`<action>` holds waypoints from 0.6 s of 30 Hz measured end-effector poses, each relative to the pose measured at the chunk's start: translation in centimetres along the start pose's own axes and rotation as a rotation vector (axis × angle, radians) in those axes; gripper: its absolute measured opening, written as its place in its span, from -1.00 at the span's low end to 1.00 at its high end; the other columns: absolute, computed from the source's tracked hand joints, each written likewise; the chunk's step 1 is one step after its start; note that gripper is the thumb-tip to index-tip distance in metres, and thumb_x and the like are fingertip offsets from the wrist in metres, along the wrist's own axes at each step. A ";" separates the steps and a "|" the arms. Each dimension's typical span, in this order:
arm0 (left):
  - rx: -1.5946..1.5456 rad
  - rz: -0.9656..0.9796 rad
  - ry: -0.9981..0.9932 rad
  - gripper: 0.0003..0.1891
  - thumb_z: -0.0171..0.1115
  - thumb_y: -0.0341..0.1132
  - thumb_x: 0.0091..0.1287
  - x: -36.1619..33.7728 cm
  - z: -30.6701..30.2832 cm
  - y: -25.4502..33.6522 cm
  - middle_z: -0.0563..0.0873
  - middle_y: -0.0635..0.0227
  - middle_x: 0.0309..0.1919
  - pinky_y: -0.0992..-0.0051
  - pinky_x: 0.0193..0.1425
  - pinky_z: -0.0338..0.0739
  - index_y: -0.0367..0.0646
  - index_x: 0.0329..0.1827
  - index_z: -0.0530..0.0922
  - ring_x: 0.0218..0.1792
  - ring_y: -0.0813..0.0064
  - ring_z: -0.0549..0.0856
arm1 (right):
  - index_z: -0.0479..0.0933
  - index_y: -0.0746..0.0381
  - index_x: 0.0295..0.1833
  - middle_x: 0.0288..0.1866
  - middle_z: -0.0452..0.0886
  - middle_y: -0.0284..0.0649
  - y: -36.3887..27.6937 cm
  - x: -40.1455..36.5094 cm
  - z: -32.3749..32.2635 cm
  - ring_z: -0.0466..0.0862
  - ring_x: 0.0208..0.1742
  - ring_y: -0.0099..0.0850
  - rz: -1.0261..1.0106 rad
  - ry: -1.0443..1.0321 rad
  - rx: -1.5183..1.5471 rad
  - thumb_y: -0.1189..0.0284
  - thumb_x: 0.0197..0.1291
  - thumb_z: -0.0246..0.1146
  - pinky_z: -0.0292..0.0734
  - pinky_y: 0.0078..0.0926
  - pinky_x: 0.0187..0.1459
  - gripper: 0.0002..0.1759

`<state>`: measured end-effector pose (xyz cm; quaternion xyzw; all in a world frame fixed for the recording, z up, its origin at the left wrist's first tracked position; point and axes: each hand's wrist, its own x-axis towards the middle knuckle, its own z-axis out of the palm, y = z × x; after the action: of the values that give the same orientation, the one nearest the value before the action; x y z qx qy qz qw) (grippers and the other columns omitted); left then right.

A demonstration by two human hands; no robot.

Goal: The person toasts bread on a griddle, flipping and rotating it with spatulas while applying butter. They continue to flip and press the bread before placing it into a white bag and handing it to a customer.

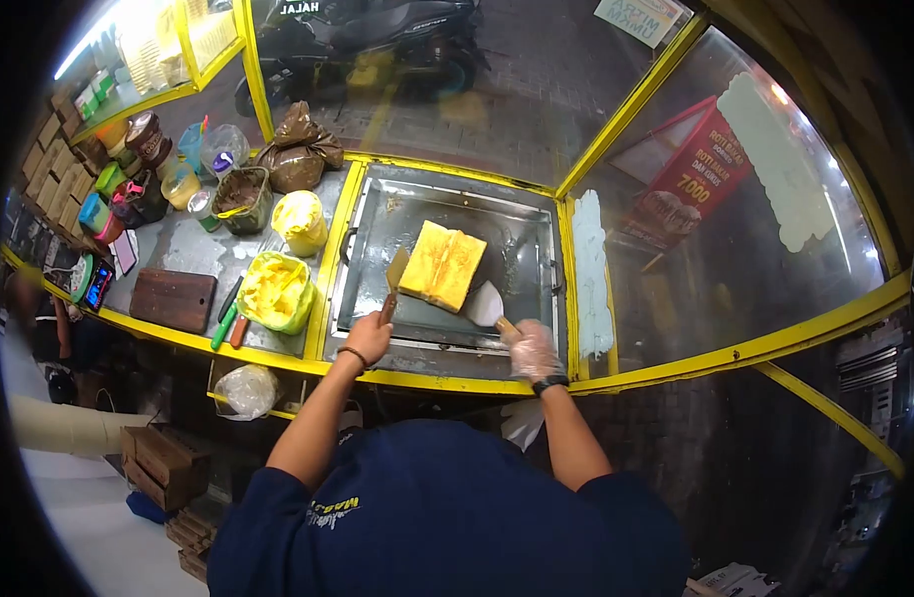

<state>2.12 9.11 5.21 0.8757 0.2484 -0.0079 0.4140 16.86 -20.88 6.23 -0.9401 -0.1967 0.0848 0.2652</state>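
Observation:
A thick square block of golden toasted bread (pixel 443 265), with a seam down its middle, lies on the flat metal griddle (pixel 507 194). My left hand (pixel 368 339) is closed round the wooden handle of a spatula (pixel 397 269), whose blade stands against the bread's left side. In a clear plastic glove, my right hand (pixel 532 350) grips a second, wide-bladed spatula (pixel 486 304). That blade is at the bread's lower right corner. Both hands are over the front edge of the griddle.
Left of the griddle stand an open tub of yellow spread (pixel 276 291), another yellow tub (pixel 300 223) and a brown spread container (pixel 243 199). A wooden cutting board (pixel 173 299) and a green-handled knife (pixel 225 326) lie nearby. A yellow frame (pixel 636 382) with glass panels surrounds the counter.

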 end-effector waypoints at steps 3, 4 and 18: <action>-0.052 -0.073 -0.100 -0.71 0.13 -0.24 0.26 -1.2 -1.5 -0.7 0.64 -0.19 -0.28 0.09 -0.01 0.47 -0.38 -0.21 0.52 -0.13 -0.17 0.61 | 0.58 0.22 -0.44 -0.43 0.62 -0.02 9.1 1.9 -1.6 0.65 -0.35 -0.10 -0.052 -0.248 -0.036 0.38 0.08 0.24 0.53 -0.19 -0.24 -0.85; -0.062 -0.085 -0.132 -0.71 0.13 -0.25 0.26 -1.7 -1.6 -0.8 0.64 -0.19 -0.29 0.10 -0.02 0.47 -0.38 -0.21 0.51 -0.13 -0.17 0.61 | 0.64 0.20 -0.38 -0.36 0.65 -0.02 7.3 2.2 -4.0 0.66 -0.27 -0.10 -0.115 -0.330 -0.279 0.37 0.08 0.23 0.55 -0.20 -0.19 -0.85; -0.062 -0.129 -0.060 -0.73 0.11 -0.24 0.31 -4.2 0.8 1.8 0.63 -0.21 -0.26 0.04 -0.02 0.46 -0.33 -0.17 0.47 -0.10 -0.22 0.59 | 0.67 0.36 -0.27 -0.17 0.65 0.19 -0.4 12.1 -11.8 0.68 -0.05 -0.07 0.353 -0.219 -0.292 -0.04 -0.18 0.50 0.56 -0.28 0.04 -0.37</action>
<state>-0.61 5.72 6.90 0.8440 0.2917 -0.0529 0.4469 30.83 -21.00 15.77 -0.9734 -0.0670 0.2019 0.0850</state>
